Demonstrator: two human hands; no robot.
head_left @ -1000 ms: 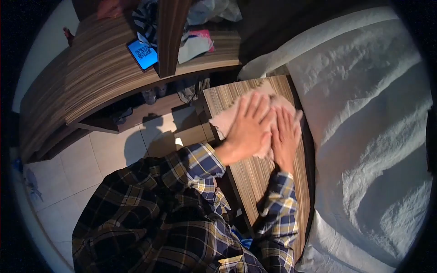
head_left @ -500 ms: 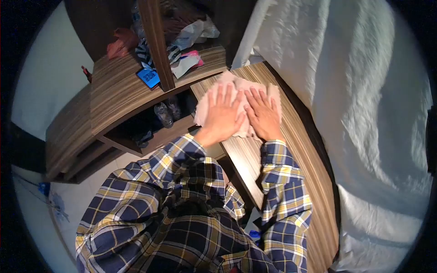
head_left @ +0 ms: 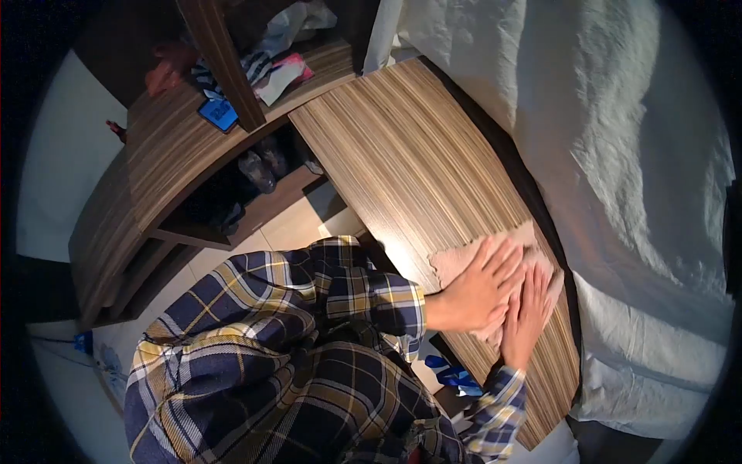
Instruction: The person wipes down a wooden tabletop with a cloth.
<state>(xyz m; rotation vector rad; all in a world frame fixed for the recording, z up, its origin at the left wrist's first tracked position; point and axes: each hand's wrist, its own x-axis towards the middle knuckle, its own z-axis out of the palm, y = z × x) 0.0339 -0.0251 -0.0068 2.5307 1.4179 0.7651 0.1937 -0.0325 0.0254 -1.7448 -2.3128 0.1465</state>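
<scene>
A pink cloth point(head_left: 456, 261) with a scalloped edge lies on the near part of the striped wooden tabletop point(head_left: 402, 147). My left hand point(head_left: 481, 286) presses flat on it, fingers stretched out toward the upper right. Close beside it, partly touching, my right hand point(head_left: 528, 315) also rests flat on the cloth with straight fingers. Some of the cloth is hidden under both palms, and it is bunched near the right fingertips. Neither hand is closed around it.
White fabric point(head_left: 603, 193) hangs along the right edge of the tabletop. At upper left a wooden shelf point(head_left: 154, 170) carries a phone point(head_left: 218, 114), a red bag point(head_left: 166, 69) and crumpled items. Shoes point(head_left: 256, 172) stand in the compartment below. Blue straps point(head_left: 448, 373) are under the tabletop's near side.
Both hands have slid the pink cloth from the far end of the tabletop toward the near right part. The hands are now closer together, and the view has shifted.
</scene>
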